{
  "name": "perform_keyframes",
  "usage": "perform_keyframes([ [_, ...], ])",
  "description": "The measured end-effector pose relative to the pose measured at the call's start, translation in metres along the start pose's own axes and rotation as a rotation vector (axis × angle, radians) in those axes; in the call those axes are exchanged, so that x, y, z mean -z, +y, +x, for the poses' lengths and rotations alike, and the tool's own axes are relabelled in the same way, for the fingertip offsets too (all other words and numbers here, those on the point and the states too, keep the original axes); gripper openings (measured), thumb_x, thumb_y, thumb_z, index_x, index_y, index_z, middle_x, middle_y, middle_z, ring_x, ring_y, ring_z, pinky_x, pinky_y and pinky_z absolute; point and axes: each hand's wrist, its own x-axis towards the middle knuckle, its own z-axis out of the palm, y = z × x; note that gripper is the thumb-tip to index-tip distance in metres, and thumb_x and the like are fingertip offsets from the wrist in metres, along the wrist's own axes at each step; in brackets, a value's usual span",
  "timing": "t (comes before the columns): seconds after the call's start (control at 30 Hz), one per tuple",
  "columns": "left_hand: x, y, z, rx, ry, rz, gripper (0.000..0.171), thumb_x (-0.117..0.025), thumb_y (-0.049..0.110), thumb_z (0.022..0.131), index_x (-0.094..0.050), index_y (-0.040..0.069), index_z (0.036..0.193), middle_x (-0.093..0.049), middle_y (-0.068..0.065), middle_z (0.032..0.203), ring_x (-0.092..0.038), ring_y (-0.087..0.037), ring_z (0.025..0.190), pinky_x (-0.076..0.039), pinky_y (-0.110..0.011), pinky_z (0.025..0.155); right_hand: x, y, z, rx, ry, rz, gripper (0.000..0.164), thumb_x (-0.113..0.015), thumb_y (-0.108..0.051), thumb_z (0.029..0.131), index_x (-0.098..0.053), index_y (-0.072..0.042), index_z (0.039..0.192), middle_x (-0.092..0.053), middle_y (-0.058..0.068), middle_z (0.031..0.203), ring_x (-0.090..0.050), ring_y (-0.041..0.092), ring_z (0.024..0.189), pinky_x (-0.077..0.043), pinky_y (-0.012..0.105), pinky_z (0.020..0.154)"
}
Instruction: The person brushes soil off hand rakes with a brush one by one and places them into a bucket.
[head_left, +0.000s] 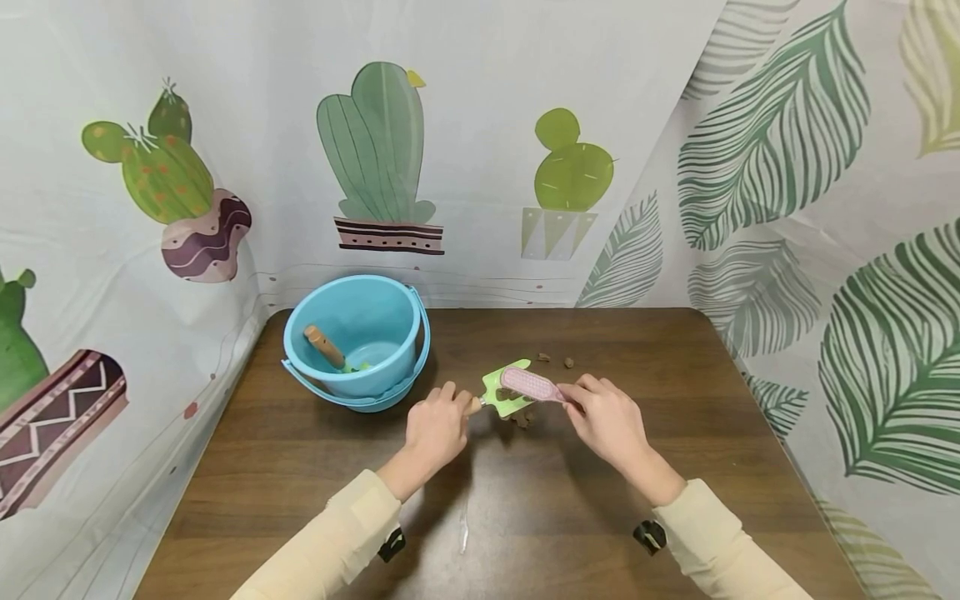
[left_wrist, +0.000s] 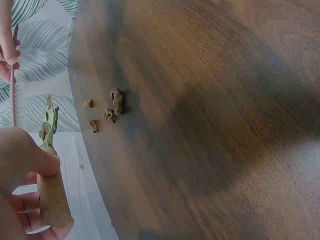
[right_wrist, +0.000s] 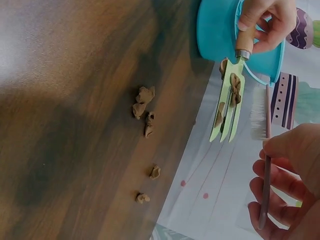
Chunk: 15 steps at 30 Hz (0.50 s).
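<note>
My left hand (head_left: pixel 437 425) grips the wooden handle (left_wrist: pixel 52 197) of a small green garden fork (right_wrist: pixel 227 100), which is held above the table. Brown crumbly lumps (right_wrist: pixel 235 89) cling to its tines. In my right hand (head_left: pixel 609 418) is a pink brush (head_left: pixel 528 384) with white bristles (right_wrist: pixel 259 114), pinched by its handle between thumb and fingers. From the head view the brush overlaps the fork; the right wrist view shows the bristles beside the tines. Several more brown lumps (right_wrist: pixel 144 97) lie on the table beneath.
At the table's back left stands a blue bucket (head_left: pixel 375 287) with its handle folded down. A wooden-handled tool (head_left: pixel 325 346) with a green end leans inside it. The brown wooden table (head_left: pixel 600 533) meets printed cloth (head_left: pixel 480 125) at its back and sides.
</note>
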Motion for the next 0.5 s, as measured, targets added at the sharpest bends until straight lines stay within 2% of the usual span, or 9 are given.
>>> perform_keyframes([
  [0.2,0.000,0.002,0.001,-0.013,0.014,-0.002,0.022,-0.073,0.019,0.065,-0.062,0.016,0.084,-0.049,-0.001,0.074,-0.053,-0.019,0.065,-0.040,-0.031,0.043,-0.004,-0.003,0.003,0.003,-0.020,-0.002,0.023,-0.074,-0.013,0.072,-0.072,-0.015,0.094,-0.062,-0.003,0.081,-0.053,0.017,0.065,-0.044,0.031,0.052],
  [0.5,0.003,0.005,0.004,-0.013,-0.005,-0.008,0.022,-0.074,0.019,0.065,-0.061,0.017,0.084,-0.049,0.000,0.075,-0.053,-0.018,0.065,-0.040,-0.031,0.043,-0.012,-0.013,0.004,0.038,-0.049,-0.020,0.023,-0.074,-0.014,0.073,-0.072,-0.016,0.096,-0.062,-0.004,0.080,-0.052,0.016,0.064,-0.044,0.029,0.052],
])
